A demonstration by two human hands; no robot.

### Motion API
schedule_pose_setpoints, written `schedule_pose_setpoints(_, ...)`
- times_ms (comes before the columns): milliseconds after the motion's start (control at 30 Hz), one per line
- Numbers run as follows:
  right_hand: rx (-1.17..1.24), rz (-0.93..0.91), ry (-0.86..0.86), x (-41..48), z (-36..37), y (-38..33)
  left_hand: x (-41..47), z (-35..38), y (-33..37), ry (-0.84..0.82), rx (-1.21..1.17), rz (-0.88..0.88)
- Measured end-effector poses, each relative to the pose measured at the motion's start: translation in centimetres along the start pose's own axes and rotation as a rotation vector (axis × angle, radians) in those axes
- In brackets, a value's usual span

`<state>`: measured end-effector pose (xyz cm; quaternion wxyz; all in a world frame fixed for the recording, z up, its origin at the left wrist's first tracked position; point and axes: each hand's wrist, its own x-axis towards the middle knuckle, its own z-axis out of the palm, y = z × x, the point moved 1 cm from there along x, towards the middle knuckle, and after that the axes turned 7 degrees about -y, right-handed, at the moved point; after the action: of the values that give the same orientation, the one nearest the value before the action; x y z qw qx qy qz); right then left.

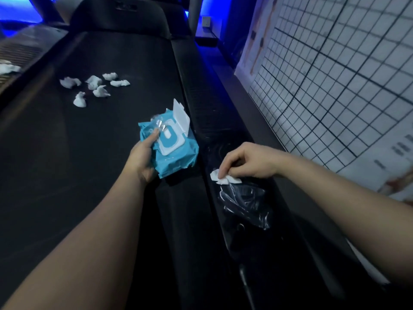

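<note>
A blue pack of wet wipes point(176, 153) with its white flip lid standing open is held above the black treadmill belt point(67, 164). My left hand point(143, 155) grips the pack from its left side, thumb on top near the lid opening. My right hand point(248, 162) pinches a small crumpled white wipe point(223, 178) against the treadmill's black right side rail point(225, 135). Just below that wipe lies a crinkled clear plastic bag point(245, 204) on the rail.
Several used white wipe wads point(96, 87) lie scattered on the belt farther ahead, and one more wad point(9, 68) sits on the left rail. A white wall chart with a black grid point(346, 74) stands close on the right. The treadmill's front hood point(120, 16) rises ahead.
</note>
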<state>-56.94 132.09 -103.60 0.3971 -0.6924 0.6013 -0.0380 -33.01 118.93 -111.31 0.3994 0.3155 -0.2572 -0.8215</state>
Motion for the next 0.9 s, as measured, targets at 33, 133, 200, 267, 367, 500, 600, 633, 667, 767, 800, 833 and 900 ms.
schedule_pose_setpoints(33, 0.019, 0.009, -0.022, -0.5, -0.1, -0.1, 0.0, 0.0, 0.0, -0.002, -0.003, -0.004)
schedule_pose_setpoints(133, 0.133, -0.003, 0.06, -1.8, -0.5, -0.4, 0.2, -0.2, -0.1, -0.015, -0.015, -0.012)
schedule_pose_setpoints(200, 0.186, 0.002, 0.24, -2.6, -0.9, 0.3, 0.3, -0.4, -0.2, -0.018, -0.021, -0.011)
schedule_pose_setpoints(267, 0.175, 0.039, 0.402, -3.7, -1.7, 1.3, 0.5, -0.6, -0.3, -0.017, -0.025, -0.01)
schedule_pose_setpoints(367, 0.113, 0.113, 0.6, -5.8, -1.3, 2.3, 0.7, -0.5, -0.2, -0.033, -0.034, -0.015)
schedule_pose_setpoints(500, -0.118, 0.164, 0.569, -7.5, 1.6, 4.1, 0.6, -0.4, -0.4, -0.001, -0.009, -0.014)
schedule_pose_setpoints(600, -0.255, 0.149, 0.502, -7.6, 2.2, 3.5, 0.5, -0.4, -0.5, 0.014, 0.025, 0.005)
schedule_pose_setpoints(633, -0.29, 0.118, 0.47, -7.7, 2.4, 3.0, 0.4, -0.4, -0.5, 0.02, 0.037, 0.014)
schedule_pose_setpoints(667, -0.31, 0.081, 0.432, -7.8, 2.8, 2.6, 0.1, -0.3, -0.5, 0.038, 0.047, 0.029)
schedule_pose_setpoints(767, -0.279, 0.024, 0.353, -8.5, 3.3, 1.8, -0.4, -0.2, -0.7, 0.067, 0.054, 0.048)
schedule_pose_setpoints(800, -0.252, 0.024, 0.324, -8.9, 3.2, 1.7, -0.6, 0.0, -0.8, 0.066, 0.045, 0.048)
schedule_pose_setpoints(833, -0.22, 0.04, 0.275, -9.3, 3.0, 1.5, -0.7, 0.0, -0.8, 0.06, 0.036, 0.048)
schedule_pose_setpoints(900, -0.14, 0.083, 0.134, -10.1, 2.5, 1.2, -0.8, 0.1, -0.9, 0.042, 0.02, 0.041)
